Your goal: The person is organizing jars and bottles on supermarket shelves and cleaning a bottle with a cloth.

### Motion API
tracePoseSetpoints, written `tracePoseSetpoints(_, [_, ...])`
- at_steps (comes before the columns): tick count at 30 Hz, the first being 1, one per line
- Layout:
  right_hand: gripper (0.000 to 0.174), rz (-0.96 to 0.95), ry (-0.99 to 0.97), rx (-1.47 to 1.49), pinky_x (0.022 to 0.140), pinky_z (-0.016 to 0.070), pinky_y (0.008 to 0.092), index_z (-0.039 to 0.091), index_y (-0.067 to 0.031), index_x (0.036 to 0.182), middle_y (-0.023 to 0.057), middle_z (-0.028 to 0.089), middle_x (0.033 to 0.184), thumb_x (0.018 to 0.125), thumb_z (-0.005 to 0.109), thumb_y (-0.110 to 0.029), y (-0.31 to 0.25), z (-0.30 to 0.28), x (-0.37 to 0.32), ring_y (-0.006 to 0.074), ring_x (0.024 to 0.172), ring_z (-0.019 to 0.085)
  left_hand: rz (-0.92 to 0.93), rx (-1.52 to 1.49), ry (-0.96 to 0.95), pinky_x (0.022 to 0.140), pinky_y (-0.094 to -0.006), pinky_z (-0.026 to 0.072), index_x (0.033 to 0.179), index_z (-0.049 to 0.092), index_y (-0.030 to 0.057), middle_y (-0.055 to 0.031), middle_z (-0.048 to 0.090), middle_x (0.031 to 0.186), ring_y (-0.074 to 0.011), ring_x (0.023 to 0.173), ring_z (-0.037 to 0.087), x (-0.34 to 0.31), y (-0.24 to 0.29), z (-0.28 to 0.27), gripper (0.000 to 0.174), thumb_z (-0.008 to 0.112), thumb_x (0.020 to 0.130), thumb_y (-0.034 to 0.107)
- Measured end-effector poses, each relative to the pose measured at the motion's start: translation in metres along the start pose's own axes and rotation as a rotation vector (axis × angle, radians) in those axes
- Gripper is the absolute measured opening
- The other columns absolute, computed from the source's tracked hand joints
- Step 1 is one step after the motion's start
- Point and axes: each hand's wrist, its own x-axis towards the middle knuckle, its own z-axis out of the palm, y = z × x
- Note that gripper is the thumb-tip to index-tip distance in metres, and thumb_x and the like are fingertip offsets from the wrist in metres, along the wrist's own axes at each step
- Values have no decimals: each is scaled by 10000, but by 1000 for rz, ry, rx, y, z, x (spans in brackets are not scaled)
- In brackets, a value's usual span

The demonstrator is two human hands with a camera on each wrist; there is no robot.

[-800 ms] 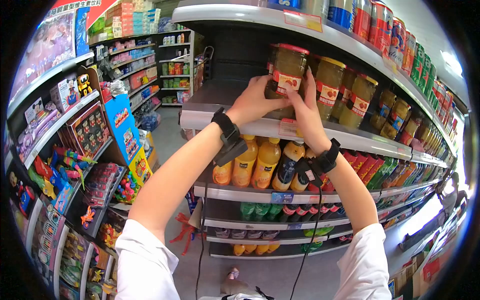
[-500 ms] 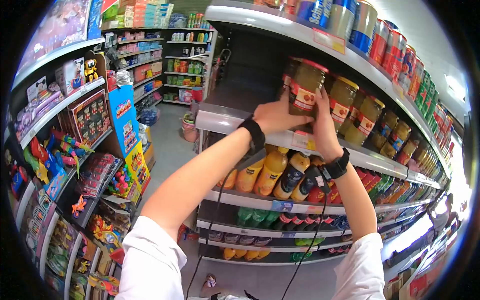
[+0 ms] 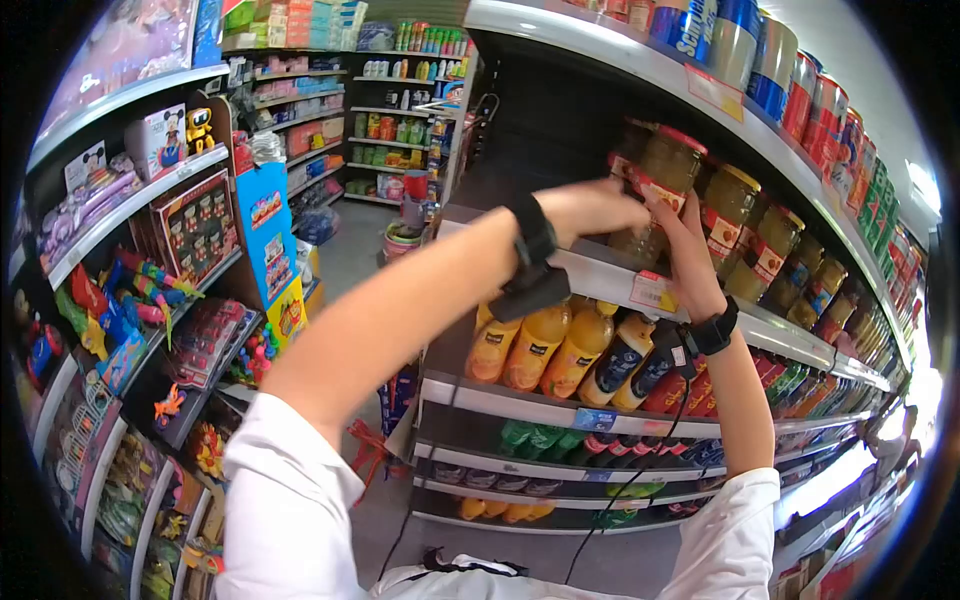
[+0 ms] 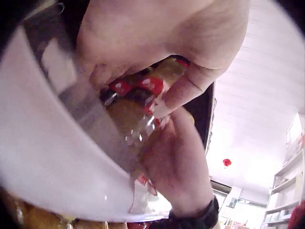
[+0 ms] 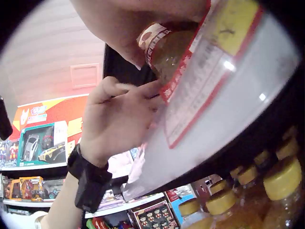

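A glass jar (image 3: 672, 160) with a red lid and a red-and-white label stands at the front of the upper shelf, leaning slightly in the head view. My left hand (image 3: 595, 212) reaches across its left and front, blurred in the head view; in the left wrist view its thumb (image 4: 183, 90) lies on the label. My right hand (image 3: 693, 255) holds the jar from the right, thumb at the front and fingers along the side. Beside it stands a jar with a yellow lid (image 3: 730, 200). The left hand hides part of the jar's lower half.
The shelf's white front edge (image 3: 590, 275) runs just under both hands, with a price tag (image 3: 653, 291) on it. Orange juice bottles (image 3: 540, 345) fill the shelf below, cans (image 3: 735, 50) the one above. A toy rack (image 3: 130, 260) stands left. Black cables hang from the wrists.
The head view has swung, so shelf and jar sit farther right and lower in it. My left hand has turned over the jar's front, its wrist higher, while the right stays at the jar's side.
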Motion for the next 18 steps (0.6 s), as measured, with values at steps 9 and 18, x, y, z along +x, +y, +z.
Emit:
tracePoseSetpoints(9, [706,-98,75,-42,876,418,265,266,-8,1327,92,512,1157,823,662,-305,12,-3,3,139,1038,504,-152,495,191,948,-350,395,1254,520,165,-120,425,1325,-248,1132,491,15,51,-117,508,502,844,464])
tracePoseSetpoints(18, [743,1,124,190,1044,236,311,165,-57,1407,90,340,1363,881,527,-436,22,-21,14,182,1267,308,-126,616,103,867,-355,434,1214,537,165,-94,521,1197,-211,1029,533,110,31,-115,579,570,768,532])
